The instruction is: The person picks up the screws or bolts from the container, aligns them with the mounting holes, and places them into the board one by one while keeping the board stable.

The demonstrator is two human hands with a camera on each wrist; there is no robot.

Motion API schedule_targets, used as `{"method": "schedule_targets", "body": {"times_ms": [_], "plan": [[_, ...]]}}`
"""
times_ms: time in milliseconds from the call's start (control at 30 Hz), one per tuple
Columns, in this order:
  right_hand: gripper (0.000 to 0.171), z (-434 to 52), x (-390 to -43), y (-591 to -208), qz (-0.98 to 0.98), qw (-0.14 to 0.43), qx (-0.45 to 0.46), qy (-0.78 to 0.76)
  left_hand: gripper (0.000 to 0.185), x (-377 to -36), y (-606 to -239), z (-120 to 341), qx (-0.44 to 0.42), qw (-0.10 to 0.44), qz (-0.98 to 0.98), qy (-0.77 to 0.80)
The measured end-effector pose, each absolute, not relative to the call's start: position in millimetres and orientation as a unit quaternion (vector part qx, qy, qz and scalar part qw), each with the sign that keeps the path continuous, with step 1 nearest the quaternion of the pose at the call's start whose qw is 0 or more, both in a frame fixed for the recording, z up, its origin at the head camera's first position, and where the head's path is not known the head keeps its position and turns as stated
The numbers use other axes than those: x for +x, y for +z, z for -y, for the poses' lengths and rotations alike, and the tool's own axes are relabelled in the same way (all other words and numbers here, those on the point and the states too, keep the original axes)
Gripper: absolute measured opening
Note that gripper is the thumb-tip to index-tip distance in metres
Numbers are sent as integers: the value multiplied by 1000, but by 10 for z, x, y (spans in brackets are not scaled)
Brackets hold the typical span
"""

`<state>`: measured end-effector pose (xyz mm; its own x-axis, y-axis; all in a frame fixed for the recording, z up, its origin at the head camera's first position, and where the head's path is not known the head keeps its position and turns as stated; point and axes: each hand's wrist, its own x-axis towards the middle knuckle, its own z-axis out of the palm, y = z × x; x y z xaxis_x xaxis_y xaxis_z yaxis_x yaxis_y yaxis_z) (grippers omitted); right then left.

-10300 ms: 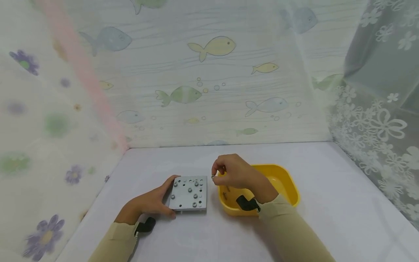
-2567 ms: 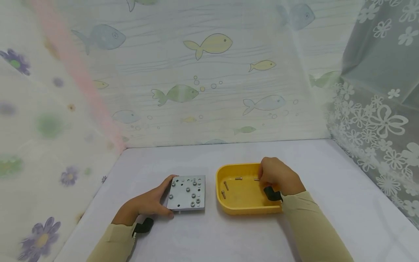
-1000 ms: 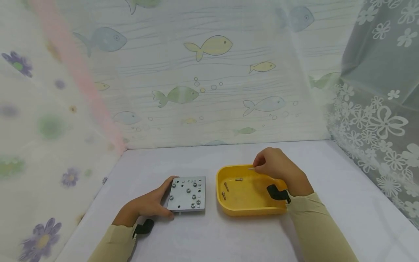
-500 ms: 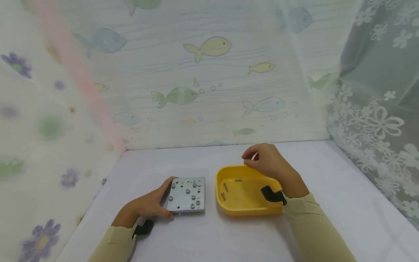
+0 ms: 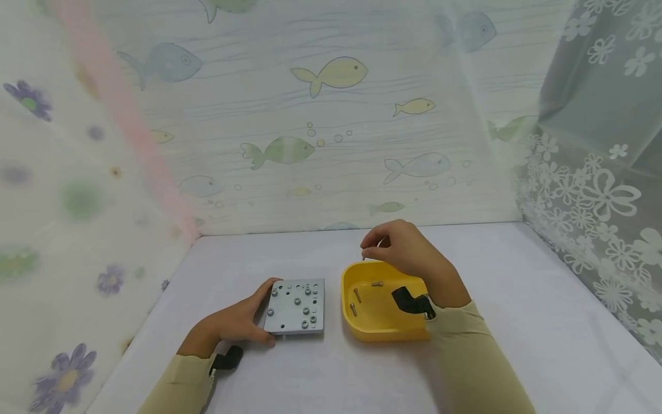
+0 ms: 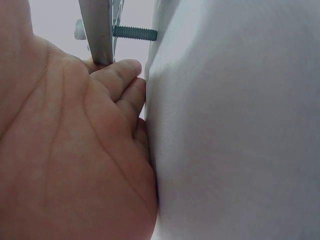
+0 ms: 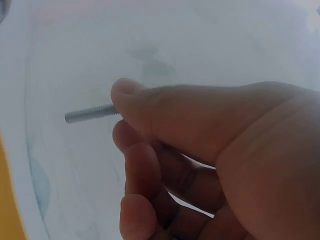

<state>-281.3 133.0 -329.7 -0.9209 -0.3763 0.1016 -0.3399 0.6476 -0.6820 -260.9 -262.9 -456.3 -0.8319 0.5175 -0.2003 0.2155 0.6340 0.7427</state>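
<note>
One screw (image 7: 91, 114) is pinched by the right grip (image 5: 408, 248); the metal plate (image 5: 286, 315) is clasped by the wide-spread left grip (image 5: 234, 321).

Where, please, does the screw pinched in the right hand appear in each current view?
Head: the screw is a tiny tip slightly right of centre, under the thumb of the right hand.
Left wrist: not in it; another screw, near the top, sits through the metal plate.
Right wrist: left of centre, its threaded end pointing left.
Shared landmark: the right hand, in the head and right wrist views only.
</note>
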Motion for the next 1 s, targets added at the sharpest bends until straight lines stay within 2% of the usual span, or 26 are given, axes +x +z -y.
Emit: {"method": "schedule_targets", "body": {"times_ms": [367,700,1000], "plan": [[7,-1078,-2785,-3363,-897,29,-213,-385,136,-2585,-4538,2619,199,203,-885,368],[5,-811,-2753,-3454,-892,44,-262,-364,135,-2605,-4539,2633,211,197,-885,364],[6,-632,-2689,-3514,-889,68,-269,-364,134,-2566,-4507,2612,205,204,-882,372]]}}
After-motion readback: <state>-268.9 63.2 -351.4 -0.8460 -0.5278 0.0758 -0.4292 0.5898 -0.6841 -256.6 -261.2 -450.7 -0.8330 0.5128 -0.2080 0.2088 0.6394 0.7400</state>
